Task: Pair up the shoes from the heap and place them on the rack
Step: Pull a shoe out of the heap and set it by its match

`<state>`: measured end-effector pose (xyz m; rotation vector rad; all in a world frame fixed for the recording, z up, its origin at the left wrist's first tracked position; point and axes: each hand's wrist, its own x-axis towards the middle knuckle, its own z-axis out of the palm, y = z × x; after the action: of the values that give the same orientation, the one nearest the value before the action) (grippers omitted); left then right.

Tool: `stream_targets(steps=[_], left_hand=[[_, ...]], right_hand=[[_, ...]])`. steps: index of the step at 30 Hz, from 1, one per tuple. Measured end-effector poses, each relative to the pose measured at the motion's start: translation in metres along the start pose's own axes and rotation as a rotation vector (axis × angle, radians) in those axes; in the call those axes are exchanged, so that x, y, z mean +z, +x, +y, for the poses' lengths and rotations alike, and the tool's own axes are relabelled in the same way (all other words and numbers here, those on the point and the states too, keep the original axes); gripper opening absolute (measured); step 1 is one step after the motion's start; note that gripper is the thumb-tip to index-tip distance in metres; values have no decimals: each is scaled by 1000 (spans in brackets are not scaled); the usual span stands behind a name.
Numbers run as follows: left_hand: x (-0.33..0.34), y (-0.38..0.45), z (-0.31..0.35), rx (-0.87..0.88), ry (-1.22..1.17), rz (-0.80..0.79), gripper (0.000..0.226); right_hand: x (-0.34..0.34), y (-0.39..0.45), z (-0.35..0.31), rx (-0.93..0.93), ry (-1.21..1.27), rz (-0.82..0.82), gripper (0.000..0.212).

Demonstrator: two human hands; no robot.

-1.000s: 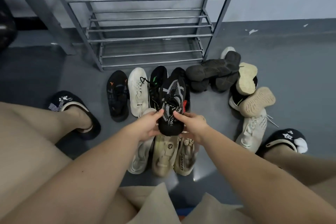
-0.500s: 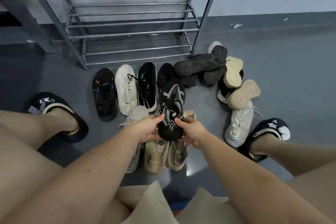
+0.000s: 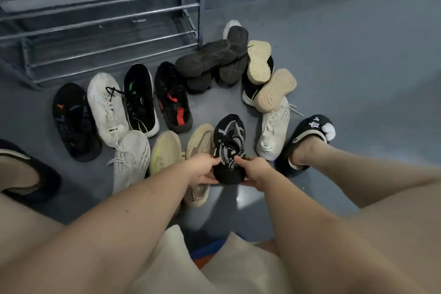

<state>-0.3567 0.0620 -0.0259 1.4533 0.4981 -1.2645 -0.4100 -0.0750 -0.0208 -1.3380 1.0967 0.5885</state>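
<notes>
While both hands grasp the black-and-white patterned shoe (image 3: 229, 148) at its heel end, left hand (image 3: 201, 169) on one side and right hand (image 3: 255, 170) on the other, its long axis runs toward twelve o'clock, toe away from the person. The rack (image 3: 100, 19) stands near ten o'clock, beyond the rows of shoes, so the left arm is nearer it. Its mate may lie in the dark heap (image 3: 214, 59) at twelve; I cannot tell.
</notes>
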Motion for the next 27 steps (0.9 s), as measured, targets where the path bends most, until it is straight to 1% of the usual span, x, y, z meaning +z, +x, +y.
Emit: stream_targets(steps=[2, 4, 8, 10, 12, 14, 15, 17, 20, 22, 24, 27], left_hand=[[9, 5, -6, -30, 26, -14, 29], [15, 8, -13, -47, 57, -21, 24], [17, 16, -22, -84, 163, 11, 32], [16, 17, -22, -103, 284, 29, 35], [14, 18, -19, -84, 454, 24, 36], [14, 15, -11, -25, 586, 21, 33], [13, 16, -6, 12, 639, 34, 37], [12, 16, 9, 121, 746, 98, 45], [8, 18, 29, 254, 891, 201, 54], [3, 18, 44, 310, 1044, 242, 59], [-4, 19, 57, 387, 1192, 270, 62], [-14, 20, 71, 447, 1340, 273, 65]], right_hand=[[-9, 4, 7, 39, -22, 13, 17], [-14, 5, 11, 75, -62, 4, 20], [-19, 3, 12, 106, -257, -26, 39], [-19, 5, 10, 103, -277, -29, 46], [-15, 9, 4, 63, -271, -15, 53], [-9, 12, -4, -9, -236, 13, 56], [-6, 13, -8, -47, -230, 31, 60], [-2, 14, -15, -132, -303, 70, 65], [-1, 16, -22, -238, -526, 122, 67], [-1, 19, -27, -277, -669, 155, 67], [0, 22, -36, -333, -824, 175, 68], [-1, 25, -55, -418, -1035, 184, 69]])
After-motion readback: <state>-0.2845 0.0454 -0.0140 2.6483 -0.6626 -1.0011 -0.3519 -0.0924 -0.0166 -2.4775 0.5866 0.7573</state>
